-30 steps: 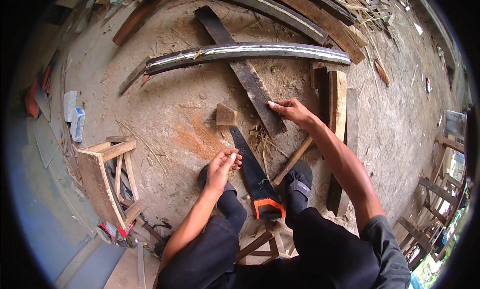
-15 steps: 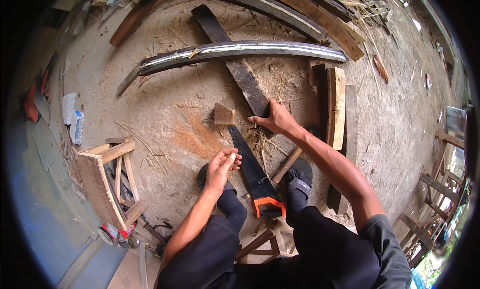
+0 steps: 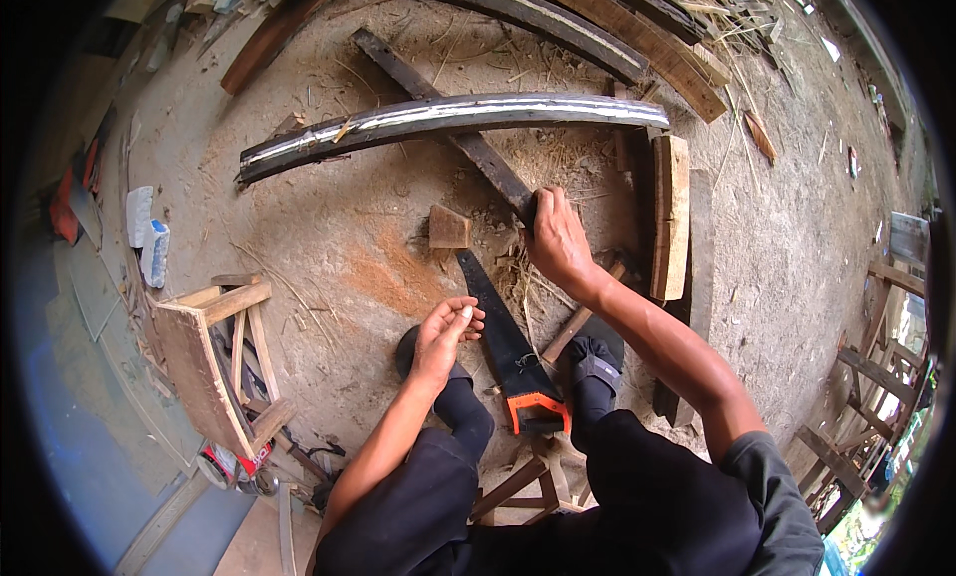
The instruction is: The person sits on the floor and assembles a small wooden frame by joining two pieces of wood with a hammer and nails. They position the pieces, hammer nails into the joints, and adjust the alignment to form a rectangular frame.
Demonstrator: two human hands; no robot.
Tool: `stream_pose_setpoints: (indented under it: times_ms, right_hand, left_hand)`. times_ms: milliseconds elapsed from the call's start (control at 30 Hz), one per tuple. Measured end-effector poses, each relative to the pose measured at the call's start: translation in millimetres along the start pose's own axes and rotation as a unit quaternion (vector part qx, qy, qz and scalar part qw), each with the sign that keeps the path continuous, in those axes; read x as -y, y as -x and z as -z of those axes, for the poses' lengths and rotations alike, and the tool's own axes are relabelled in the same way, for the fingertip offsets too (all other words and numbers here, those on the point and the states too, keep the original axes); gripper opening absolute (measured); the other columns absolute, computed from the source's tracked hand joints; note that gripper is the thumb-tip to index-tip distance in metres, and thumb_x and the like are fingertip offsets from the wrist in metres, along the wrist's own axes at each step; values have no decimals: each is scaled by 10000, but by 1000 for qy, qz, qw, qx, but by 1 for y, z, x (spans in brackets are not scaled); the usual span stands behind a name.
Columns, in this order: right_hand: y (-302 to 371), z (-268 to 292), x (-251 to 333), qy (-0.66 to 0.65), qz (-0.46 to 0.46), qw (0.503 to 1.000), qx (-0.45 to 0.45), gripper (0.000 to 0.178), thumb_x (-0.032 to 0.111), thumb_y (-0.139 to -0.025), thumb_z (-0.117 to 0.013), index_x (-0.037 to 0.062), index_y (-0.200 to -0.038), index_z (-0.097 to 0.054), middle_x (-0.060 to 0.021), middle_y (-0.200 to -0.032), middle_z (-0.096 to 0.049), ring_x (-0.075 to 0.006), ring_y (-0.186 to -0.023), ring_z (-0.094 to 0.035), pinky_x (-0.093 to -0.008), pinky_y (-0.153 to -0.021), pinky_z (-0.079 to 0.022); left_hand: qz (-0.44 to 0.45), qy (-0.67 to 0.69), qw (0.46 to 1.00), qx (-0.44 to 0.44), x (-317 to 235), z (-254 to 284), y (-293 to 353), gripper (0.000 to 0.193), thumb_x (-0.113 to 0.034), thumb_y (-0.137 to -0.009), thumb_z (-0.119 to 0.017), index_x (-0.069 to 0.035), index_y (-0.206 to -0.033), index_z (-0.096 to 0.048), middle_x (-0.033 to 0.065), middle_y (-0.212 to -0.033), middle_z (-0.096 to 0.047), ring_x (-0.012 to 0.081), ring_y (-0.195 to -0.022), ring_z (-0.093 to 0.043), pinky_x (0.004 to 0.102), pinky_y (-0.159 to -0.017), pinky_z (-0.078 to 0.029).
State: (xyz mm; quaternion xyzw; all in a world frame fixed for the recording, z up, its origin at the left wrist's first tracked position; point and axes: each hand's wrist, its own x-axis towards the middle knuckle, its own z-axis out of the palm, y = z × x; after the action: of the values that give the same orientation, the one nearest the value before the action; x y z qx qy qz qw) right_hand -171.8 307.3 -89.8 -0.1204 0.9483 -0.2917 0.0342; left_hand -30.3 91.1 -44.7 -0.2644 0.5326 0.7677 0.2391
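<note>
My right hand (image 3: 560, 239) is closed on the near end of a dark wooden plank (image 3: 488, 165). The plank slants away to the far left and passes beneath a long dark beam (image 3: 398, 121) with a white stripe. My left hand (image 3: 440, 339) hovers near the blade of a handsaw (image 3: 503, 332); its fingers are half curled, slightly apart, with nothing visible in them. The saw's orange handle lies between my feet, its tip by a small wooden block (image 3: 449, 227). A wooden-handled tool (image 3: 573, 327) lies by my right foot, its head partly hidden behind my right forearm.
Sawdust (image 3: 388, 275) covers the ground left of the block. Short timber pieces (image 3: 670, 218) stand at the right, and more beams (image 3: 637, 38) lie at the far side. A small wooden frame (image 3: 214, 362) stands at the left, near white blocks (image 3: 153, 252).
My right hand has wrapped round the plank's end and turned it, so it shows a narrower face. The plank's far end and the striped beam have shifted left. My left hand has barely moved.
</note>
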Motion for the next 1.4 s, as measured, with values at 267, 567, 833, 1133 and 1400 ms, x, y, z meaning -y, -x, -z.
stream_pose_setpoints:
  times_ms: [267, 567, 833, 1133, 1400]
  right_hand:
    - [3, 15, -10, -144, -35, 987, 60, 690, 366, -896, -736, -72, -1326, -419, -328, -1233, -545, -456, -1085, -613, -501, -904, -513]
    - [-3, 11, -37, -246, -158, 940, 178, 621, 525, -1024, -531, -36, -1290, -542, -173, -1000, -652, -196, -883, -611, -373, -789, -503]
    - [0, 9, -26, -277, -169, 937, 132, 628, 565, -935, -648, -16, -1158, -567, -202, -949, -648, -314, -833, -663, -470, -738, -525]
    - [2, 23, -3, -100, -32, 994, 28, 427, 339, -883, -761, -22, -1034, -593, -232, -970, -587, -420, -834, -622, -496, -736, -512]
    - [-11, 46, -12, -234, -119, 946, 189, 502, 448, -978, -642, -53, -969, -680, -183, -772, -649, -216, -731, -623, -408, -685, -480]
  left_hand:
    - [4, 5, 1000, -1, -2, 1, 0, 262, -220, -1032, -586, -40, -1222, -606, 50, -1044, -679, 110, -909, -638, 259, -796, -522]
    - [15, -9, 1000, 0, -1, 0, 0, 250, -207, -1033, -570, -35, -1213, -595, 70, -1064, -676, 127, -938, -642, 291, -833, -533]
    - [17, -10, 1000, -4, -1, 0, -1, 246, -205, -1030, -574, -38, -1209, -599, 69, -1059, -679, 129, -934, -645, 287, -828, -533]
    - [16, -14, 1000, 0, 0, 1, 0, 245, -208, -1033, -566, -40, -1210, -595, 66, -1064, -678, 128, -939, -642, 291, -834, -530]
    - [2, -46, 999, -9, -4, -2, -3, 297, -253, -1033, -577, -44, -1243, -593, 65, -1104, -667, 125, -986, -626, 286, -836, -521]
